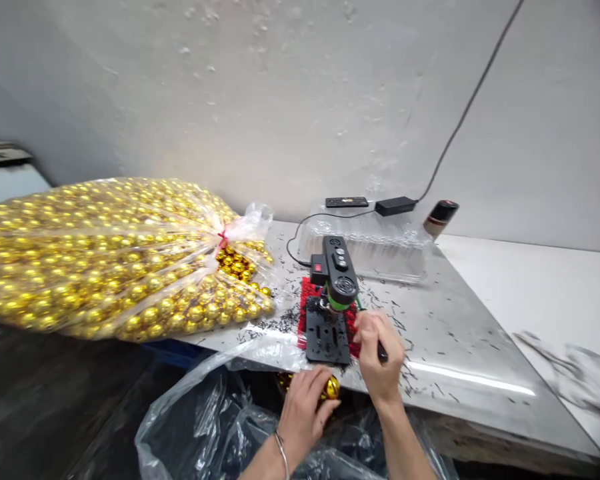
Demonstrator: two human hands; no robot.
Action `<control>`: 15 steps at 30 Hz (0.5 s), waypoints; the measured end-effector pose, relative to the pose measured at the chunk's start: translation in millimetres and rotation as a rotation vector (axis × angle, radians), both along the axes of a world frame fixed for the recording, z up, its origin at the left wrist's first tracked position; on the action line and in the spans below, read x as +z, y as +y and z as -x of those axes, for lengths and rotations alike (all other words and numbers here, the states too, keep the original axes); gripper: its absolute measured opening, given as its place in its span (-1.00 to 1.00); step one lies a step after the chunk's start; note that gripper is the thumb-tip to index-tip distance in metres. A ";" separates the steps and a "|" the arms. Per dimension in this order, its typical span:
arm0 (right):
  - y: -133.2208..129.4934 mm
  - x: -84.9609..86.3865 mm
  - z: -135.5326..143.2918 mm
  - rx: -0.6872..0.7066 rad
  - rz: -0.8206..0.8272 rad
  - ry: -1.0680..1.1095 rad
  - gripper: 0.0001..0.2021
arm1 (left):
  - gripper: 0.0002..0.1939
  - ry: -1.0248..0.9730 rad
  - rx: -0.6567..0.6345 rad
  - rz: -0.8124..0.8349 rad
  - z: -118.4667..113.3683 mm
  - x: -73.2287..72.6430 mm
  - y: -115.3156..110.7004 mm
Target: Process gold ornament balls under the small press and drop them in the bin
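My left hand [304, 410] is low in front of the table edge, above an open clear plastic bag [180, 413]. Its fingers and thumb curl around a shiny gold ball [333, 387], and more gold shows behind the fingers. My right hand [380, 350] is closed around a black handle [383, 353] just right of a small black machine [341, 273]. A thin green part runs from near that fist toward the machine; what it joins is hidden. The machine's black base plate [327, 340] rests over a red mat [303, 320].
At left lies a big tied clear bag of gold balls [105, 260], some loose by its neck. Behind the machine are a clear plastic tray [380, 257], a power adapter [396, 206] with cable and a dark-capped can [440, 219]. Black scraps litter the metal tabletop [460, 333].
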State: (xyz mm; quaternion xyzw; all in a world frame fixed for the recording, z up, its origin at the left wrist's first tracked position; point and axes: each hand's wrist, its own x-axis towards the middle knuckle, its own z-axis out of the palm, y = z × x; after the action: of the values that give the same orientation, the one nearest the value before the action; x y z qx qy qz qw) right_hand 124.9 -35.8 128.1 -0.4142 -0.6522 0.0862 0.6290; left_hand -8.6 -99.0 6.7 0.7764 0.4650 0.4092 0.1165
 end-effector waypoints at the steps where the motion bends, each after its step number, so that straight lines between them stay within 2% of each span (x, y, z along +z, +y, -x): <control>1: -0.3 -4.8 0.9 -0.001 -0.004 0.008 -0.71 | -0.64 0.017 0.022 -0.017 1.9 -1.2 -0.9; 3: -0.6 -12.1 2.6 -0.012 -0.010 0.022 -0.71 | -0.67 0.032 0.129 -0.075 9.9 2.7 13.8; 6: -0.6 -16.6 3.8 -0.026 -0.015 0.031 -0.70 | -0.71 0.078 0.359 -0.106 33.5 25.3 67.0; 8: -0.5 -17.2 3.5 -0.025 -0.018 0.028 -0.70 | -0.70 0.184 0.512 0.028 52.3 45.3 108.9; 11: -0.4 -17.1 2.9 -0.026 -0.016 0.019 -0.70 | -0.76 0.387 0.583 0.358 74.1 67.4 159.1; 13: -0.5 -16.9 2.7 -0.025 -0.018 0.012 -0.70 | -0.84 0.417 0.582 0.472 81.2 72.8 179.1; 15: -0.8 -16.5 2.6 -0.021 -0.029 0.006 -0.70 | -0.91 0.386 0.573 0.513 83.8 72.8 189.4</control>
State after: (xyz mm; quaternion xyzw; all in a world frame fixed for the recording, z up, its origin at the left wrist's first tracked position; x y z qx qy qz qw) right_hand 122.3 -36.6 111.5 -0.4113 -0.6471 0.0715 0.6379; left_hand -92.4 90.4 79.5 0.6242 0.7616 0.1435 0.0983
